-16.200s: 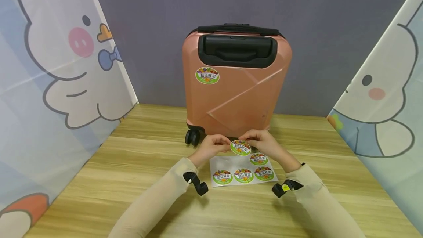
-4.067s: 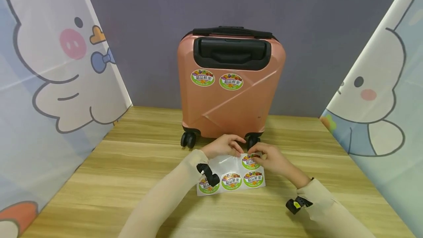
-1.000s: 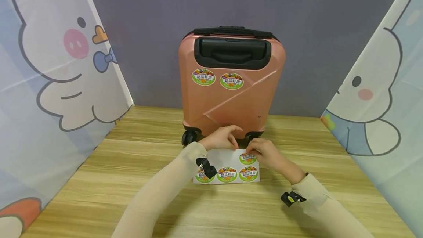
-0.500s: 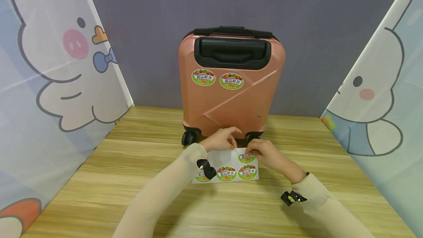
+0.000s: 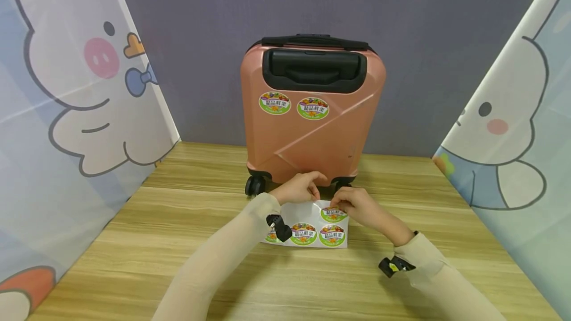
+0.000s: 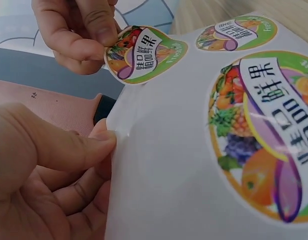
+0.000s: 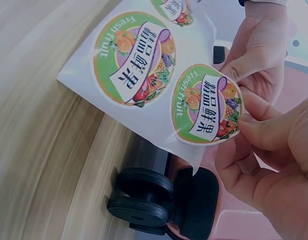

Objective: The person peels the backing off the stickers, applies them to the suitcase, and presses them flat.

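A sheet of oval fruit stickers [image 5: 301, 210] is held up off the table in front of the pink suitcase [image 5: 308, 147]. With thumb and fingers my left hand [image 5: 298, 188] pinches the sheet's far edge. My right hand [image 5: 359, 207] grips the edge of one sticker [image 7: 201, 107] at the sheet's far right corner. In the left wrist view that sticker's gripped end curls up from the backing, while the rest still lies against it. Several other stickers [image 5: 332, 235] lie flat on the near row, one partly hidden by the left wrist camera.
Two matching stickers sit side by side on the suitcase, one at the left [image 5: 274, 103] and one nearer the middle [image 5: 313, 108]. The suitcase stands upright on black wheels [image 5: 255, 186] against a grey back wall [image 5: 200, 63]. Printed cartoon panels [image 5: 89, 113] flank the wooden table [image 5: 187, 202].
Sixteen seconds ago the suitcase bore one sticker and both hands held a loose one; now it bears two. Over the last second the sheet tilts slightly while the right hand keeps its grip.
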Demonstrator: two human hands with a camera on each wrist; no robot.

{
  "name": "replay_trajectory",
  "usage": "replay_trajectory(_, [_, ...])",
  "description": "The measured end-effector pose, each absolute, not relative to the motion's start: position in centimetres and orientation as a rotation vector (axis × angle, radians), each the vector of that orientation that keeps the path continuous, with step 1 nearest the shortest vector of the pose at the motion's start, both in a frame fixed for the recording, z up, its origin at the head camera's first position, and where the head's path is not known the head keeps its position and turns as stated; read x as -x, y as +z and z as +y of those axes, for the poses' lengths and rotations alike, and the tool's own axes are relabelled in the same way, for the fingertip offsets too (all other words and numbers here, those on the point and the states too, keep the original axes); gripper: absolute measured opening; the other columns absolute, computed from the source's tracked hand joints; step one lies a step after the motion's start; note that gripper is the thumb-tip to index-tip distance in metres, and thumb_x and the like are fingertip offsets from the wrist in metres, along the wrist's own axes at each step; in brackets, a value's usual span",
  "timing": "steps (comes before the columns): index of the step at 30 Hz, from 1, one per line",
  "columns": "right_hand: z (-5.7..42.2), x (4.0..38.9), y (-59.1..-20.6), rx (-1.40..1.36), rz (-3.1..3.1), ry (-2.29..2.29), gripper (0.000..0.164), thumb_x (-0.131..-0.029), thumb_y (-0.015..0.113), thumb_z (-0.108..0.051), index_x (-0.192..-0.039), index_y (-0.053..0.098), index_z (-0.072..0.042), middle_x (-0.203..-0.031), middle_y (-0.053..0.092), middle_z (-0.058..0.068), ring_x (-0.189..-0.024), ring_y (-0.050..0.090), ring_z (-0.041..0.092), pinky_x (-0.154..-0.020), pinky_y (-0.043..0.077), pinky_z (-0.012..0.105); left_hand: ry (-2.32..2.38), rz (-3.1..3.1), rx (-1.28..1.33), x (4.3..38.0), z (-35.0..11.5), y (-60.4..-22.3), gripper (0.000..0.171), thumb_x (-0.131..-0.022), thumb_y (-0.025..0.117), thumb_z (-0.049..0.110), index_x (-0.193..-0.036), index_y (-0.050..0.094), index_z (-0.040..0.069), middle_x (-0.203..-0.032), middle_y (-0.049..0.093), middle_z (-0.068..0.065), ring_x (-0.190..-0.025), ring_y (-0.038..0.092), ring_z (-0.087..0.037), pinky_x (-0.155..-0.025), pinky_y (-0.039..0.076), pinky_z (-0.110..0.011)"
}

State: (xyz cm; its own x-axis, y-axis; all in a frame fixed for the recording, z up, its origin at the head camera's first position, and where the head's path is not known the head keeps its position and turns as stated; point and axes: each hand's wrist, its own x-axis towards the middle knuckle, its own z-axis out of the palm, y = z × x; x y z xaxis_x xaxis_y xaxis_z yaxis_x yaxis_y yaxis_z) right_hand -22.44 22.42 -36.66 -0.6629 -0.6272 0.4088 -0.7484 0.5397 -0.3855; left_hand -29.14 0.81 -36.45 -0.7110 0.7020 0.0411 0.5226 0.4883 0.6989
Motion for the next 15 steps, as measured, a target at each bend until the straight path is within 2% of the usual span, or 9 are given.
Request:
replay_trajectory(6, [22.6, 22.36, -36.6, -1.133, -2.615, 0.843, 0.022, -0.086, 0.066, 0.016, -0.089, 0.074, -0.004, -0.087, 0.069, 0.002, -0.078, 0.064, 0.017, -0.065, 0.054, 0.027, 1.035, 2.482, -1.056, 29.1, 0.76, -36.67, 0.057, -0.087, 0.066, -0.01, -0.14, 0.049, 0.002, -0.084, 0.07, -0.001, -0.081, 0.067, -0.011, -0.083, 0.05, -0.025])
replay_trajectory(15, [23.1, 22.28, -36.51, -1.113, -2.632, 0.866, 0.022, -0.086, 0.067, 0.013, -0.087, 0.074, -0.008, -0.086, 0.069, -0.001, -0.078, 0.062, 0.014, -0.064, 0.054, 0.027, 1.001, 2.523, -1.049, 29.1, 0.76, -36.91, 0.055, -0.087, 0.069, -0.009, -0.138, 0.051, 0.001, -0.083, 0.07, -0.002, -0.08, 0.066, -0.012, -0.081, 0.05, -0.022])
